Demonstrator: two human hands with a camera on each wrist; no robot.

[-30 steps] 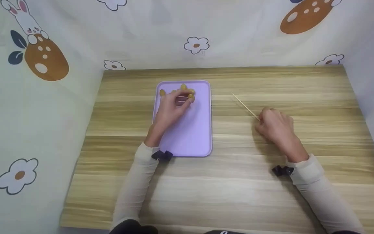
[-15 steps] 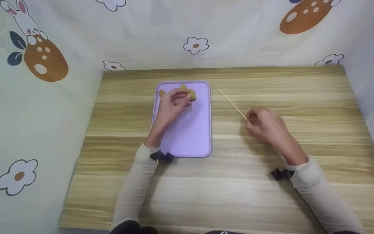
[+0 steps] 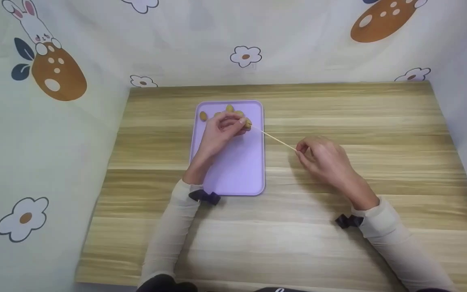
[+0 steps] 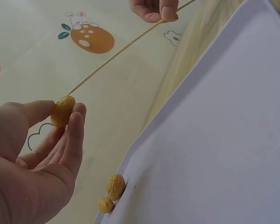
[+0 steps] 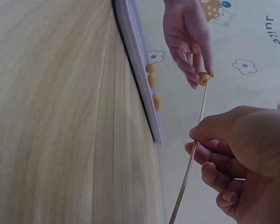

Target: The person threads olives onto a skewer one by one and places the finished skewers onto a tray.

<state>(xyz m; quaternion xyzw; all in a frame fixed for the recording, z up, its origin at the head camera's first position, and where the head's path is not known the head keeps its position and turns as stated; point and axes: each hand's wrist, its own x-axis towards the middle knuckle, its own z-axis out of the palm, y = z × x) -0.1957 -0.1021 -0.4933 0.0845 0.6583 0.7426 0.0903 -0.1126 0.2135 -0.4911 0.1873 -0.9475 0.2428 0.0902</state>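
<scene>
In the head view my left hand (image 3: pixel 222 133) is above the purple tray (image 3: pixel 233 172). Between its thumb and fingers it pinches a wrinkled, yellow-brown oval fruit (image 4: pixel 63 111). My right hand (image 3: pixel 326 162), to the right of the tray, pinches a thin wooden skewer (image 3: pixel 277 140) between thumb and fingertips. The skewer's far end meets the fruit, as the right wrist view shows at the held fruit (image 5: pixel 204 78); how deep it goes in, I cannot tell. Several similar fruits, such as one loose fruit (image 3: pixel 203 116), lie at the tray's far end, partly hidden by my left hand.
The tray lies on a wood-grain table (image 3: pixel 359 113), left of its middle. A pale patterned cloth (image 3: pixel 189 40) rises behind the table and along its sides. Each wrist carries a small black device, such as the left wrist device (image 3: pixel 204 196).
My right hand has moved left, and the skewer's tip has swung down to the held fruit. My left hand has brought its fruit slightly to the right.
</scene>
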